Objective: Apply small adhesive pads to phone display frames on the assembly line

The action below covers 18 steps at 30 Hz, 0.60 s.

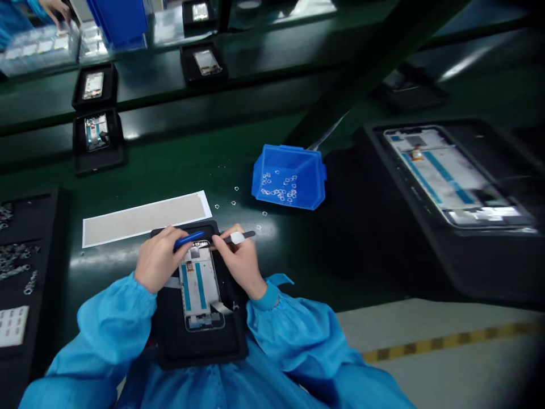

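My left hand (158,258) is closed on a blue pen-like tool (189,239), held slantwise over the top end of an opened phone (206,292). Pinched in my right hand (243,266) are dark tweezers (248,234) with a white wrap, pointing left at that same end; whether the tips touch anything is too small to tell. The phone's inside faces up, with two blue strips and a loose flap near its lower right. It lies in a black foam tray (170,346) on the edge of the bench close to my body.
A blue bin (315,184) holds several small ring-like pieces, with others loose nearby. Beyond the tray lies a pale strip sheet (140,218). A black parts tray (46,227) stands left, another phone (453,182) right. A slanting dark post (340,85) and a co-worker's hand (57,10) are farther off.
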Each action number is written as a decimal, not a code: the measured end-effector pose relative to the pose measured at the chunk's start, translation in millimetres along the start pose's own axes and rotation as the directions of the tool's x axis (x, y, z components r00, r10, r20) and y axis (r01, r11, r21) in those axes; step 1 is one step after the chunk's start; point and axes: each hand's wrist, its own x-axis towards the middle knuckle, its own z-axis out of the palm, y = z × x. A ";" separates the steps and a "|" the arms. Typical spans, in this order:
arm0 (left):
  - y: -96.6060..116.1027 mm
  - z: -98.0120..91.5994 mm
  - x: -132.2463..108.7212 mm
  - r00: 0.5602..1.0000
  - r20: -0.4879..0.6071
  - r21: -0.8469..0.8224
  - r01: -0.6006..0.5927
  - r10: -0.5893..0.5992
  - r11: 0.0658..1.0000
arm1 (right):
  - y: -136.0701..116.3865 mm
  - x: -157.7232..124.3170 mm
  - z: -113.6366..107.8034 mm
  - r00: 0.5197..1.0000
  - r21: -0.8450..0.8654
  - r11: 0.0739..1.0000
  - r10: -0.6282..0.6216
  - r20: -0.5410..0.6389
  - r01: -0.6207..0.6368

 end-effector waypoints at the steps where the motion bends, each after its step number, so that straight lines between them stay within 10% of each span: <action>1: -7.8 -1.1 -14.9 0.997 -0.074 -0.037 0.022 -0.025 0.999 | 0.2 -0.4 -1.3 1.000 0.071 0.997 0.017 -0.014 -0.016; 4: -28.3 7.2 -74.4 0.960 -0.204 -0.061 0.186 -0.194 0.981 | -0.7 -5.0 0.1 0.996 0.211 0.977 0.045 -0.081 -0.027; 10: -18.6 73.4 -165.7 0.928 -0.090 -0.354 0.310 -0.362 0.882 | -0.4 -15.8 18.0 0.993 0.384 0.923 0.026 -0.117 0.021; 14: -17.0 54.8 -143.0 0.886 -0.070 -0.654 0.306 -0.458 0.692 | -4.6 0.3 6.3 0.948 0.467 0.879 0.058 -0.312 0.100; 18: -43.0 -18.9 -46.2 0.886 -0.090 -0.776 0.224 -0.455 0.590 | -11.2 20.1 -14.7 0.774 0.323 0.885 -0.062 -0.630 0.334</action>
